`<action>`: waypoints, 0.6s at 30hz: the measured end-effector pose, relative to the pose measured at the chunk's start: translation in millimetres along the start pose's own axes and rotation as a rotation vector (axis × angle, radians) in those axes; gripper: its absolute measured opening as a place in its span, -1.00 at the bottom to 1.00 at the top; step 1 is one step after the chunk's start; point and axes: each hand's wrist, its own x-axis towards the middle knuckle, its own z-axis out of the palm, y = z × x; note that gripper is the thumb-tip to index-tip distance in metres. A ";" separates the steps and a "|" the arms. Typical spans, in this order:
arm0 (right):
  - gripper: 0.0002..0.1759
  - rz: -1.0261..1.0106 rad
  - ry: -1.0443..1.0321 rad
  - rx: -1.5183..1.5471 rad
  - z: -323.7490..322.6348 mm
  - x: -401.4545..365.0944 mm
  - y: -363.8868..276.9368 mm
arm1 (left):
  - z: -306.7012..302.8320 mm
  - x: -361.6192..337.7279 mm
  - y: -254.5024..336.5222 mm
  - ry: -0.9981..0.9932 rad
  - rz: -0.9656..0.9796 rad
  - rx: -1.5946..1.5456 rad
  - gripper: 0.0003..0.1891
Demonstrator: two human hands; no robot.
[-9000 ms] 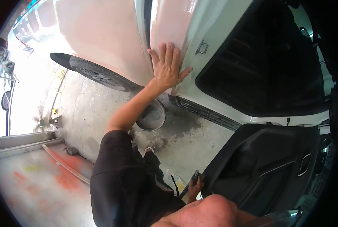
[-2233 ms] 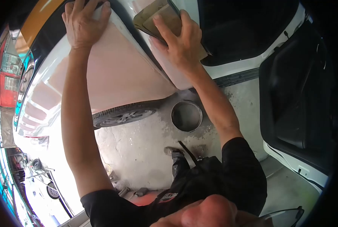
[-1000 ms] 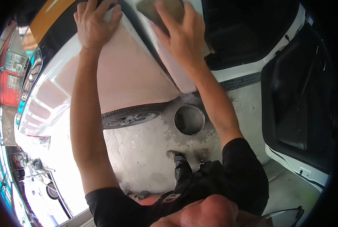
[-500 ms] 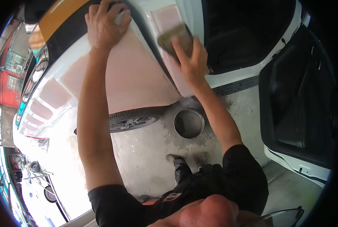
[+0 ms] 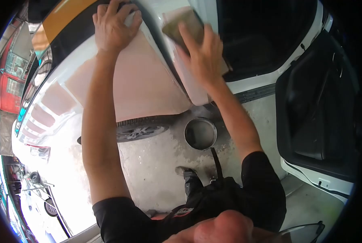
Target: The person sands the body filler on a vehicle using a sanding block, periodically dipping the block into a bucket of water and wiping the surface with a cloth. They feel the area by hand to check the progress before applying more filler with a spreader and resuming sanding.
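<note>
My left hand (image 5: 115,27) rests on the upper edge of the car's fender (image 5: 136,77), fingers apart, with nothing in it. The fender has a broad pinkish patch on its white surface. My right hand (image 5: 205,52) is closed on a flat olive-brown block (image 5: 185,26), pressed against the narrow white and pinkish pillar panel (image 5: 189,77) beside the door opening. The block is tilted, and part of it is hidden under my fingers.
A round bucket (image 5: 200,133) stands on the concrete floor (image 5: 148,170) near a wheel (image 5: 142,131). An open car door (image 5: 318,105) with black trim is at the right. A red vehicle (image 5: 11,87) and a loose tire (image 5: 50,207) are at the left.
My right hand and the block have moved slightly up and to the left along the pillar panel. A dark strap now hangs beside the bucket. My left hand has stayed on the fender.
</note>
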 end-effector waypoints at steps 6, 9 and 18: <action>-0.18 0.071 0.011 0.072 8.0 -36.9 -1.4 | 1.7 -2.2 -0.5 -0.014 -0.001 0.002 -0.84; -0.12 -0.100 0.035 0.082 38.8 -143.0 39.7 | -0.2 -0.1 -0.5 -0.010 0.006 0.011 -0.82; -0.09 -0.005 0.018 0.109 21.8 -91.8 22.2 | 2.0 -4.4 -1.5 -0.025 -0.003 0.010 -0.83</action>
